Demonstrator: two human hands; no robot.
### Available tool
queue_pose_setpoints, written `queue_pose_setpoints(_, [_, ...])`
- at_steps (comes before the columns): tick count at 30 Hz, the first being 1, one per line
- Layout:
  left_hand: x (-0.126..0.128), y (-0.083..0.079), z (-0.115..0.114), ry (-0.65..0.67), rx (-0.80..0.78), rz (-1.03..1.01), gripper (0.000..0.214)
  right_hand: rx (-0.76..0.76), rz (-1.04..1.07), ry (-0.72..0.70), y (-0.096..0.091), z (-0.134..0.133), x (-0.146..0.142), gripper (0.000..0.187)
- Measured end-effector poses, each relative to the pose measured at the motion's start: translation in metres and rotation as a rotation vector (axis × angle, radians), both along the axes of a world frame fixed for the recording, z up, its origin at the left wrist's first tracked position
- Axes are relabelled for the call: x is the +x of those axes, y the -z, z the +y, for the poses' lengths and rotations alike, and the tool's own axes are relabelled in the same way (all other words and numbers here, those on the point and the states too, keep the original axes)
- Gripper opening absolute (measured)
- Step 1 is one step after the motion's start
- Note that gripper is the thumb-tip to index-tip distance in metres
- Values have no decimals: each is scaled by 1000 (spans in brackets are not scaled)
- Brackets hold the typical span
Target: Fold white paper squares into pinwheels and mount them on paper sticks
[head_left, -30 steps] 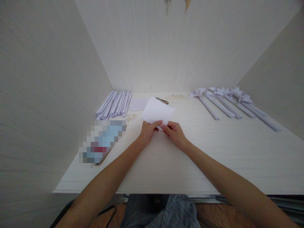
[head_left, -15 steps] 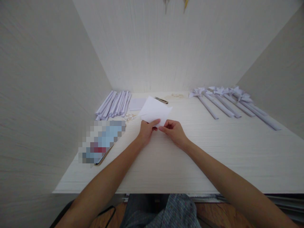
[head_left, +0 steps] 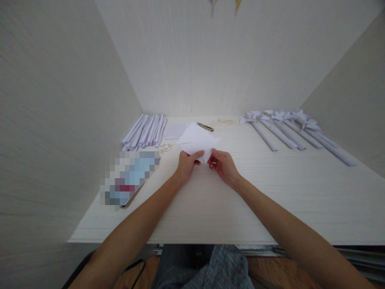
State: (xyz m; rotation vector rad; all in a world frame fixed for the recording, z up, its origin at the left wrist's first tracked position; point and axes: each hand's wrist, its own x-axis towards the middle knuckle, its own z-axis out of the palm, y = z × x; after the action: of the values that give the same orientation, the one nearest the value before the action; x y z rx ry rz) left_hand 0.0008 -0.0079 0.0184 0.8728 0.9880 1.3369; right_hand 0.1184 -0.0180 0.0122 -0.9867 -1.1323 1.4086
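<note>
Your pale wood-grain worktop [head_left: 270, 192] carries folded white paper strips [head_left: 146, 131] far left, white paper pinwheels [head_left: 285, 128] far right.

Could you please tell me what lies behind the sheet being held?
A small metal tool and a flat paper show beyond the sheet; the table beneath it is hidden.

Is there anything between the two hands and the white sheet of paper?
No. The left hand and the right hand both pinch the sheet at its near edge, so nothing visible lies between. The paper strips and a small metal tool lie farther back on the table.
</note>
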Motion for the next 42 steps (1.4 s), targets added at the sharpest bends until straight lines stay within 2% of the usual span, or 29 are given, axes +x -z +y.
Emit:
queue_pose_setpoints(4, [0, 0, -1, 44, 17, -29, 20, 81, -247, -26, 1, -2, -2, 38])
queue_pose_setpoints(6, [0, 0, -1, 38, 13, -50, 21, 100, -303, -32, 1, -4, -3, 36])
queue_pose_setpoints(10, [0, 0, -1, 18, 0, -45, 19, 99, -284, 37, 0, -5, -4, 34])
queue_pose_setpoints(19, [1, 1, -2, 46, -1, -31, 23, 179, -233, -91, 0, -3, -4, 28])
queue_pose_setpoints(24, [-2, 0, 3, 8, 7, -106, 22, 134, -209, -101, -1, -4, -3, 25])
queue_pose_setpoints(32, [-11, -2, 13, -61, -27, -206, 22, 54, -158, 27, 0, -4, -4, 20])
queue_pose_setpoints(38, [-9, -1, 12, -103, -52, -161, 26, 84, -81, 169, 6, 0, 1, 19])
queue_pose_setpoints(42, [-8, 1, 11, -72, -25, -73, 23, 101, -25, 293, 5, 2, 2, 18])
